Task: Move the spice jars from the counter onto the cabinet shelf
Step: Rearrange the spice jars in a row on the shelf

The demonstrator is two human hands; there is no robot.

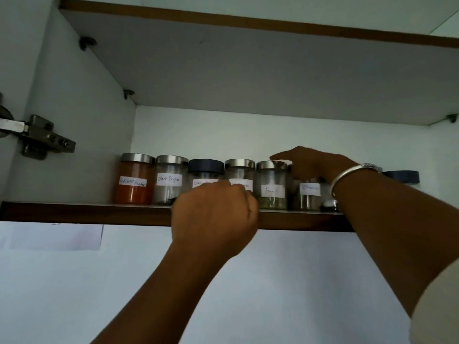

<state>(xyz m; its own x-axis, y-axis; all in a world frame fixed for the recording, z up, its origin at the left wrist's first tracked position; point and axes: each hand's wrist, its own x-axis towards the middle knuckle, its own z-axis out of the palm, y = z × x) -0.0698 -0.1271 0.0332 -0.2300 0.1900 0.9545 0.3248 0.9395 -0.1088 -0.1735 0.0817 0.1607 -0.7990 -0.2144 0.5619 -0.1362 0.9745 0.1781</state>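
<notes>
Several spice jars point(171, 180) line the shelf point(87, 211); right hand point(313, 165) clasps a jar point(309, 192) from above, left hand point(214, 219) curled, hold unclear.

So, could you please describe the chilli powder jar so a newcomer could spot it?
Inside the open cabinet, a row of labelled jars stands on the shelf with the dark brown front edge. The chilli powder jar is at the far left end, nearest the side wall. It alone is full of orange-red powder.

Spice jars point(239, 171) in row on shelf point(74, 211)
</notes>
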